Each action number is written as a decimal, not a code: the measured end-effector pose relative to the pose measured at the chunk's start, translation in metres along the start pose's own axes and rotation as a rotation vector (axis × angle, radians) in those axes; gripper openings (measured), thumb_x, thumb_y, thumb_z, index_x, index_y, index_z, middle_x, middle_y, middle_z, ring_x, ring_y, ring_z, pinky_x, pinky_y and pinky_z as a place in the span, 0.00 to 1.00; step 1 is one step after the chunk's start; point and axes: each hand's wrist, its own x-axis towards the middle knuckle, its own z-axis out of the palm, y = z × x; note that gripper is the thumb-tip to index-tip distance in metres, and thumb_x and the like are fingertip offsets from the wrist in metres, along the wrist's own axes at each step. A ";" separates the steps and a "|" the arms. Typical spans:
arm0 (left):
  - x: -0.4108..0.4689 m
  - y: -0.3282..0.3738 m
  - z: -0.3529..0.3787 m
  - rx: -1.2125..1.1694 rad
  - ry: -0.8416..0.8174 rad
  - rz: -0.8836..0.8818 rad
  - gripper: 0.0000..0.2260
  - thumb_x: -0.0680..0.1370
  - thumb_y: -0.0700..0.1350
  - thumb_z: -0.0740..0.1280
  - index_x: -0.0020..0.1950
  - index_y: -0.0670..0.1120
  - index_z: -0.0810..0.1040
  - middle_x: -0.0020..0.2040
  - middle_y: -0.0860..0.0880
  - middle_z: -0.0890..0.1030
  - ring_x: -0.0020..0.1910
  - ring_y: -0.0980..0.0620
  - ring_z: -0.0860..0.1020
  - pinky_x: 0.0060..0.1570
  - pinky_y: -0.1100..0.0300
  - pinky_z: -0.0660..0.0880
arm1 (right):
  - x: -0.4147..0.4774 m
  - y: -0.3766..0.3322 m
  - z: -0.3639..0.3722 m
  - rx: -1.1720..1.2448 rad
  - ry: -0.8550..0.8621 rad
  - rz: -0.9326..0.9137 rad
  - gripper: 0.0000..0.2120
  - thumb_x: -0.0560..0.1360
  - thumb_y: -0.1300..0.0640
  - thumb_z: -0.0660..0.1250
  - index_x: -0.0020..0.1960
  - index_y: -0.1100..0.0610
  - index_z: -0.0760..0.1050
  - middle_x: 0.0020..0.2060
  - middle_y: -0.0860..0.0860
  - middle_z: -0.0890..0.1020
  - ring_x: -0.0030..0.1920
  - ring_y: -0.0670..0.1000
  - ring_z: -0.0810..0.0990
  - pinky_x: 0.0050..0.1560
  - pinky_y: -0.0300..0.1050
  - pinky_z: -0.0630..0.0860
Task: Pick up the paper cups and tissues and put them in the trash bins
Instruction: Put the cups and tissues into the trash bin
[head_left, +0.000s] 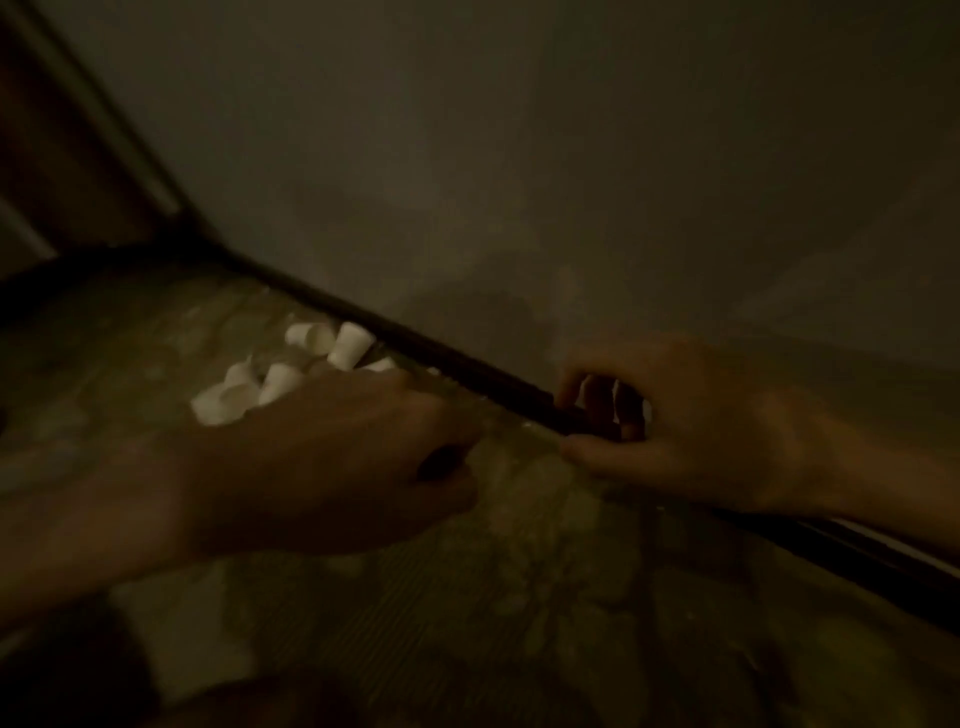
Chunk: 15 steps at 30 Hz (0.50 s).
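Several white paper cups lie tipped in a heap on the patterned surface, close to its dark far rail. My left hand hovers just in front of the heap with its fingers curled in, and I see nothing in it. My right hand sits at the rail, fingers curled over the far side and thumb on the near side. Slivers of a pale thing show between those fingers; the dim light hides what it is. No trash bin is in view.
A plain wall rises right behind the rail. A dark upright frame stands at the far left corner. The whole scene is very dim and blurred.
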 end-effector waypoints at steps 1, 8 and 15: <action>-0.012 -0.019 0.020 -0.065 0.016 -0.035 0.17 0.73 0.66 0.48 0.42 0.58 0.70 0.44 0.60 0.77 0.46 0.64 0.71 0.42 0.63 0.65 | 0.025 -0.003 0.018 -0.003 -0.043 -0.018 0.11 0.67 0.40 0.65 0.46 0.43 0.74 0.36 0.43 0.78 0.39 0.41 0.76 0.35 0.34 0.70; -0.039 -0.124 0.148 -0.598 0.074 -0.340 0.04 0.75 0.61 0.58 0.41 0.66 0.69 0.34 0.62 0.75 0.40 0.69 0.76 0.30 0.71 0.69 | 0.143 0.004 0.134 0.103 -0.319 -0.034 0.07 0.69 0.40 0.64 0.45 0.40 0.73 0.40 0.38 0.79 0.42 0.35 0.78 0.35 0.31 0.73; -0.021 -0.208 0.220 -0.845 0.251 -0.840 0.06 0.78 0.53 0.67 0.49 0.52 0.78 0.42 0.56 0.79 0.39 0.61 0.76 0.36 0.63 0.72 | 0.263 0.003 0.182 0.073 -0.628 0.039 0.13 0.76 0.47 0.68 0.60 0.44 0.74 0.52 0.41 0.79 0.48 0.39 0.79 0.46 0.37 0.78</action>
